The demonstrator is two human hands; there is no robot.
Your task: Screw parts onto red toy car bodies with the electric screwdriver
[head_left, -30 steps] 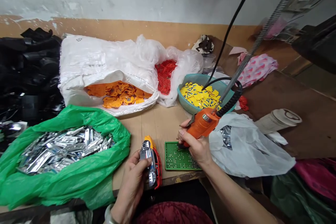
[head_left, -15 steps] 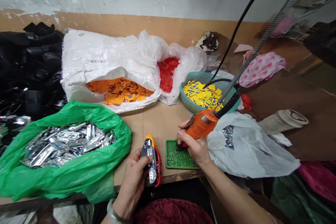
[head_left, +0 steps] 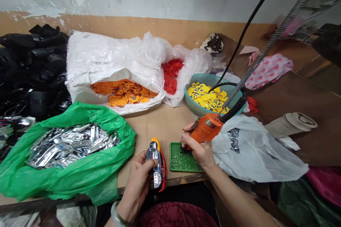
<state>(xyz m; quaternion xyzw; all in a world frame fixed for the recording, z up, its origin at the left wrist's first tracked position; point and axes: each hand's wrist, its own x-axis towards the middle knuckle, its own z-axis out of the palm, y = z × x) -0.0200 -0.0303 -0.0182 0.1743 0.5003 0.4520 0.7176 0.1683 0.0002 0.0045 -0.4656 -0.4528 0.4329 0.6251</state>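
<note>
My left hand is closed around a small toy-like assembly with a dark body, a silver plate, a yellow end and a red strip along its right side. My thumb presses on its top face near the table's front edge. In my right hand is an orange electric screwdriver, tilted, its dark nose pointing down and left. That nose is over the green perforated tray, which has small pieces in its holes; whether the bit touches them I cannot tell.
Left stands a green bag of silver metal parts. Behind lie a white sack of orange pieces and a clear bag of red parts. A teal basin holds yellow pieces. A spring and black cable run to the screwdriver; a white bag lies right.
The whole view has shifted slightly, so everything sits a little further right. Both hands keep their holds, and the screwdriver's nose stays over the green tray.
</note>
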